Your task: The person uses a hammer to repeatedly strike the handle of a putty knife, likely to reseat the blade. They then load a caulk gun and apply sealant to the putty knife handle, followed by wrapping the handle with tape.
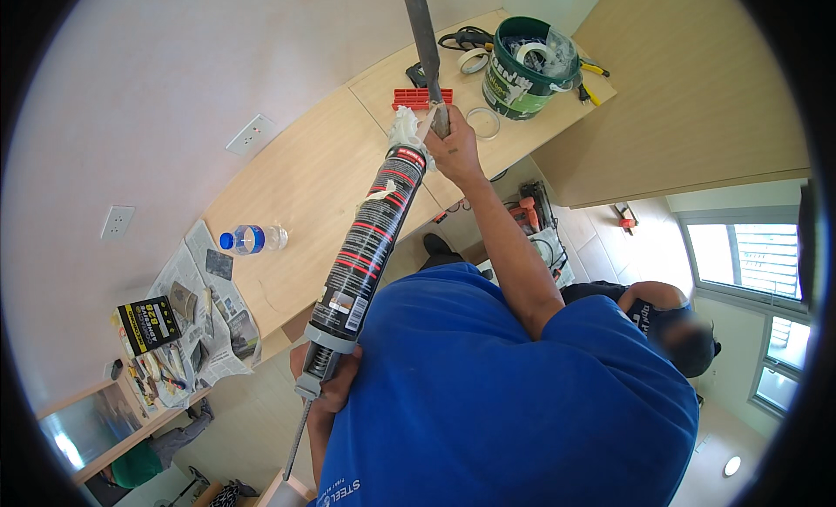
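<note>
My left hand [338,383] is closed round the grip end of a caulking gun [324,361], below its frame. In the gun lies a black sealant cartridge [361,246] with red stripes, slanting up over the table. Its tip is smothered in a whitish lump of sealant [404,128]. My right hand [456,148] is closed on the lower end of a long grey flat-bladed tool [423,45], which points away from me. The tool's lower end is beside the cartridge tip, with a pale strip between them; whether they touch I cannot tell.
On the pale wooden table [296,185] stand a water bottle [254,239], a green bucket [522,93], tape rolls [474,61] and a red plastic piece [409,98]. Newspaper [228,324] and a black-yellow box [148,324] lie left. Another person [662,311] is to the right.
</note>
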{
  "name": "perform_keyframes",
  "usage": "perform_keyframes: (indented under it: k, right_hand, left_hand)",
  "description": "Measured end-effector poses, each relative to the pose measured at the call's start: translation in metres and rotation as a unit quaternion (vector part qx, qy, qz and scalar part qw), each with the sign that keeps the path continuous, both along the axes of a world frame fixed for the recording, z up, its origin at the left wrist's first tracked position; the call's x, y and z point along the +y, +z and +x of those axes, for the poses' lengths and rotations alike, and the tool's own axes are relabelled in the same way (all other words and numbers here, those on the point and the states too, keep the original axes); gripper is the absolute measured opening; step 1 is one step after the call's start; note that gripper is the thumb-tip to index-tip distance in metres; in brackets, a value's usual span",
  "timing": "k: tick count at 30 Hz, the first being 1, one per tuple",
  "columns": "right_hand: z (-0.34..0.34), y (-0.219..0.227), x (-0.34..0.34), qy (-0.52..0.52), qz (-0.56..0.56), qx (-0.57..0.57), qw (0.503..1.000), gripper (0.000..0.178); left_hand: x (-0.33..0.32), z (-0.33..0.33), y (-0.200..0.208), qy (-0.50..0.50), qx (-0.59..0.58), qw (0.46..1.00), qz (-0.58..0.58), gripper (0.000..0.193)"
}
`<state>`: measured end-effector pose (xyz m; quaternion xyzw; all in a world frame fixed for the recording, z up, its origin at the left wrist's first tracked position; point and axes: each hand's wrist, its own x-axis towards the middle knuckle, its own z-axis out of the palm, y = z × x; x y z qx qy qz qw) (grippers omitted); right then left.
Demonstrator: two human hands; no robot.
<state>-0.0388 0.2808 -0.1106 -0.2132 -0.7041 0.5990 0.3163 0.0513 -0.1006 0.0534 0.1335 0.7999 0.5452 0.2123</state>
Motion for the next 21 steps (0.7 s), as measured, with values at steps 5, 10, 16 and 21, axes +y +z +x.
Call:
perform_keyframes:
  k: [5, 10, 16, 21]
  right_hand:
    - [-0.0012, -0.0023, 0.0007, -0.003, -0.009, -0.013, 1.000, 0.027]
    - [-0.0019, -0.0032, 0.0018, 0.004, -0.028, -0.018, 0.999, 0.032]
    - [-0.0021, -0.0065, 0.0034, 0.012, -0.036, -0.024, 0.999, 0.031]
    - [-0.0034, -0.0108, 0.0026, 0.009, -0.048, -0.004, 0.999, 0.030]
  left_hand:
    - [-0.0029, 0.0005, -0.0053, 0.009, -0.005, 1.000, 0.016, 0.007]
    - [-0.0023, -0.0005, -0.0041, 0.013, -0.011, 1.000, -0.008, 0.007]
    - [-0.0030, -0.0012, -0.0045, 0.011, -0.022, 1.000, 0.010, 0.006]
    - [-0.0036, -0.0005, -0.0050, 0.007, -0.015, 1.000, 0.010, 0.005]
